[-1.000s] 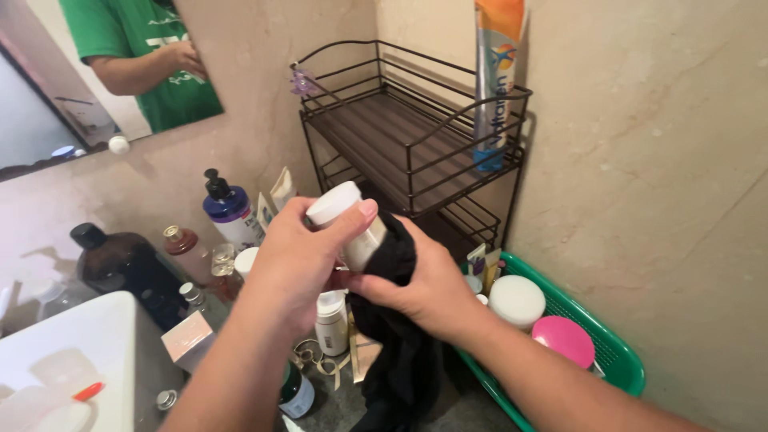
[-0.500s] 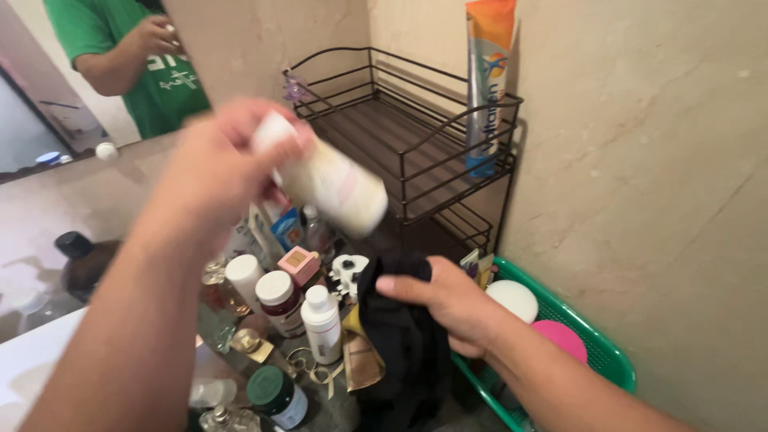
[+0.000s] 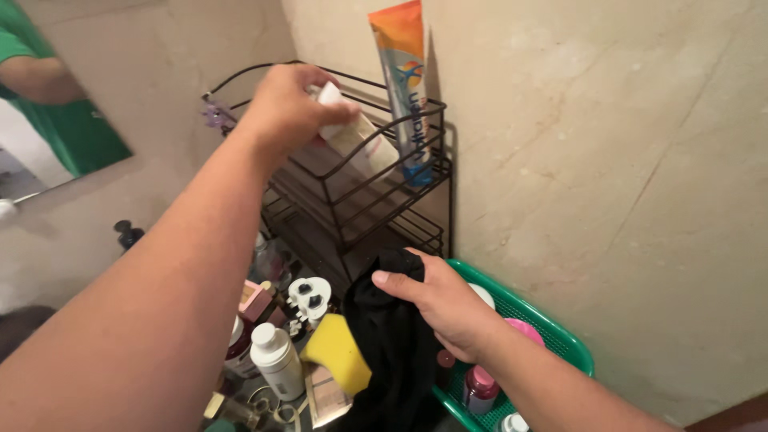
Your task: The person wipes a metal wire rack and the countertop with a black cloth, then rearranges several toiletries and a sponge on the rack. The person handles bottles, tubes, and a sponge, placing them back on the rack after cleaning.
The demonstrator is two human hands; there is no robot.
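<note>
My left hand (image 3: 292, 108) is up over the top tier of the dark wire corner shelf (image 3: 352, 196), fingers wrapped shut around a cream plastic bottle with a white cap (image 3: 356, 136). The bottle tilts cap-up toward the wall, its base low inside the shelf's rail, which I judge suits lowering it onto the slatted tier. Whether the base already touches the slats I cannot tell. At the right end of that same tier a tall orange-and-white tube (image 3: 404, 88) leans upright against the beige wall.

Below the shelf and to its right, my right hand (image 3: 444, 308) pinches a bunched black cloth (image 3: 392, 344), thumb and fingers closed on the upper fold, so it hangs down clear of the clutter. Right of the shelf's foot sits a green plastic basket (image 3: 552, 332) with a pink lid inside. Left of the cloth lie a yellow sponge (image 3: 336, 352) and a small white bottle (image 3: 276, 360).
</note>
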